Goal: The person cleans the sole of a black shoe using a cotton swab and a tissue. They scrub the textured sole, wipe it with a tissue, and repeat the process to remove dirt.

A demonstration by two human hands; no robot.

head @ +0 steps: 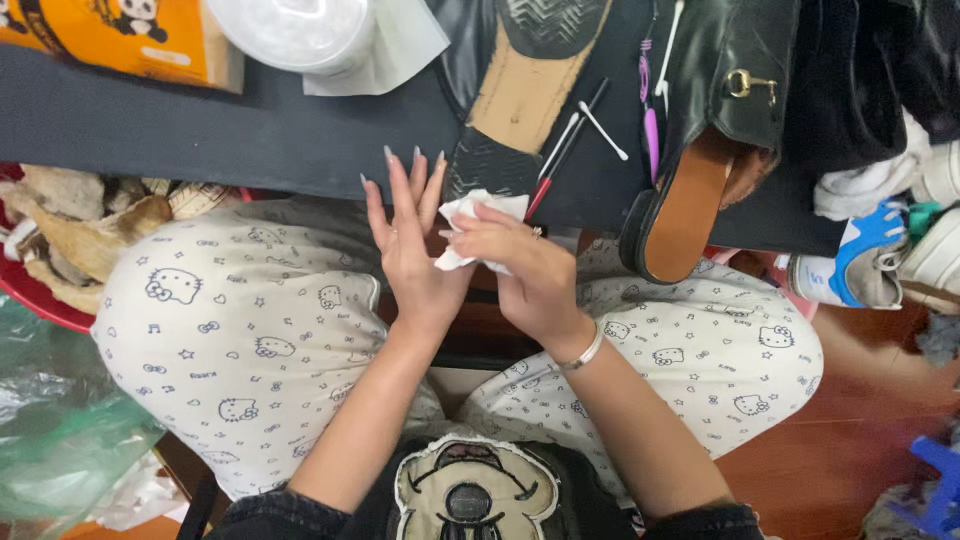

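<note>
My left hand (408, 240) is held flat and upright over my lap, fingers spread, long nails pointing toward the table edge. My right hand (520, 268) grips a crumpled white wipe (478, 222) and presses it against the left palm. A silver bracelet circles my right wrist. Just beyond the hands, a black shoe (525, 90) lies sole up on the dark table (200, 130), showing a tan sole and a black heel patch.
A second black shoe (700, 170) with a gold buckle hangs over the table edge at right. Cotton swabs (603, 128) and a thin red-handled tool (548, 185) lie between the shoes. A red bin of scraps (60, 240) stands at left, and sneakers (880, 260) at right.
</note>
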